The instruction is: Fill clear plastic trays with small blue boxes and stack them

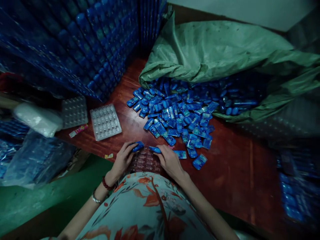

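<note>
L hand (124, 159) pinches a blue case (138, 146); R hand (169, 160) pinches another (155, 149) — both over a clear tray (146, 161) at the near table edge, its cells unclear. Green sack (225, 53) far right spills cases (180, 113) onto the table (237, 166). Empty trays (105, 121) left — filled stacks (82, 43) far left.

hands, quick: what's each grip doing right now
Left hand: shut on a blue packet.
Right hand: shut on another blue packet.
</note>
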### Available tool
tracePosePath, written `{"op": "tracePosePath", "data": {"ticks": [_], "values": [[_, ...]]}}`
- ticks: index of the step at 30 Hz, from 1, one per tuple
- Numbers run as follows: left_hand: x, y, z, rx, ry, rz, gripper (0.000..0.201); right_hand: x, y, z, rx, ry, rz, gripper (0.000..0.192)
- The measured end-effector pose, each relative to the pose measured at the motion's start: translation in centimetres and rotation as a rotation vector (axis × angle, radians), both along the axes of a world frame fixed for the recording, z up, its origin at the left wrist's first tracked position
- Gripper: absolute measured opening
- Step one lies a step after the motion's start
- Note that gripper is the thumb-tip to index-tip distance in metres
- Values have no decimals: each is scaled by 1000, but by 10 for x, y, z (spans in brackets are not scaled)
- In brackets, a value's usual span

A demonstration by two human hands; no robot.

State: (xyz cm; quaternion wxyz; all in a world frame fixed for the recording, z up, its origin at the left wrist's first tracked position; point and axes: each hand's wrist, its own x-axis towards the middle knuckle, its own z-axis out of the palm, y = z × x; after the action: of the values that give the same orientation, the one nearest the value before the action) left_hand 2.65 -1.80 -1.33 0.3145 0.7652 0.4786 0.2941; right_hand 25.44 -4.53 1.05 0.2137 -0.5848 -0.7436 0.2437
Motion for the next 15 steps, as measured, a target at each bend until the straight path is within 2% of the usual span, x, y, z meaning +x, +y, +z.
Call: {"op": "tracePosePath", "data": {"ticks": [4, 6, 9, 11, 15], "values": [[-4, -10, -2, 134, 101, -125, 41, -4, 5, 1, 34, -283, 97, 17], [-6, -14, -9, 191, 142, -157, 43, -3, 5, 0, 68, -336, 144, 19], [-8, -17, -18, 309, 166, -149, 43, -2, 4, -3, 146, -303, 224, 24], [-10, -17, -21, 371, 170, -149, 43, -3, 3, -7, 193, -269, 227, 27], [-12, -18, -22, 376, 164, -167, 47, -2, -1, -17, 235, -224, 187, 31]]}}
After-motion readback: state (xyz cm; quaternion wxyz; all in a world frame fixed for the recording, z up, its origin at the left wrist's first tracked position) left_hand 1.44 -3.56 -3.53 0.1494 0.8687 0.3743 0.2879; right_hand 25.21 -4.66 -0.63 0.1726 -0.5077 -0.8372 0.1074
